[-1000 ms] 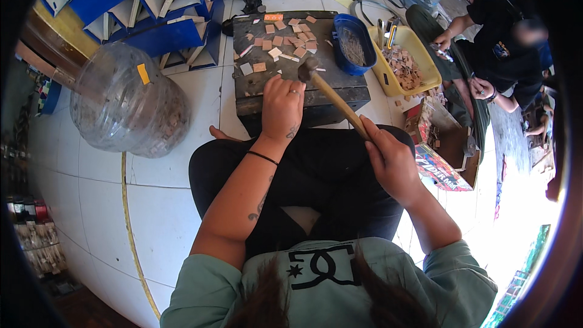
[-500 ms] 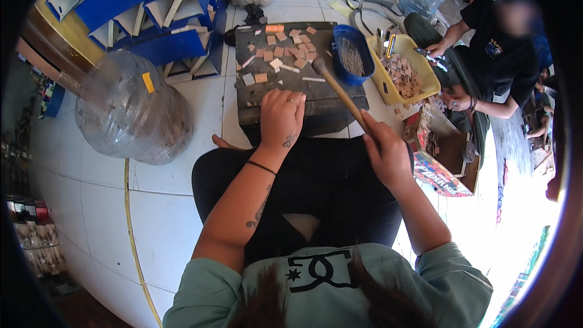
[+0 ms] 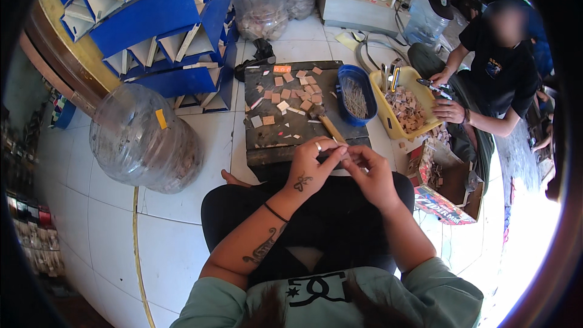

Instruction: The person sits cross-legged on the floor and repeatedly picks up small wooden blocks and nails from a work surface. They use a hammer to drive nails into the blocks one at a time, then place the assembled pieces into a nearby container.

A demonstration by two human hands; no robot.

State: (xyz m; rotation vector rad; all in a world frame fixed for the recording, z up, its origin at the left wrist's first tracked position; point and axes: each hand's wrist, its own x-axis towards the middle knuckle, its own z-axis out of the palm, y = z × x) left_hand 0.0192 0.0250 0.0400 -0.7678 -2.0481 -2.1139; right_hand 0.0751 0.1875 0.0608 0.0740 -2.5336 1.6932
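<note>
My left hand [image 3: 316, 161] and my right hand [image 3: 369, 173] meet at the near edge of a dark block [image 3: 261, 152]. Both are closed in a pinch, fingertips together. What they hold is too small and covered to make out. A hammer [image 3: 330, 127] with a wooden handle lies on the block, its head away from me. The handle's near end disappears behind my fingers. Several small tan square pieces [image 3: 286, 94] and thin pale strips are scattered over the block. On its right side stands a blue oval tub [image 3: 345, 76] of thin nails or pins.
A yellow basin [image 3: 392, 127] full of small pieces and tools stands right of the block, near a cardboard box [image 3: 446, 206]. Beyond sits another person [image 3: 498, 67] holding a tool. To the left are a large clear plastic container [image 3: 136, 146] and blue shelving [image 3: 146, 18].
My right hand has left the hammer, which now lies on the block. Both hands have come together at the block's near edge. The view has shifted, so everything appears lower.
</note>
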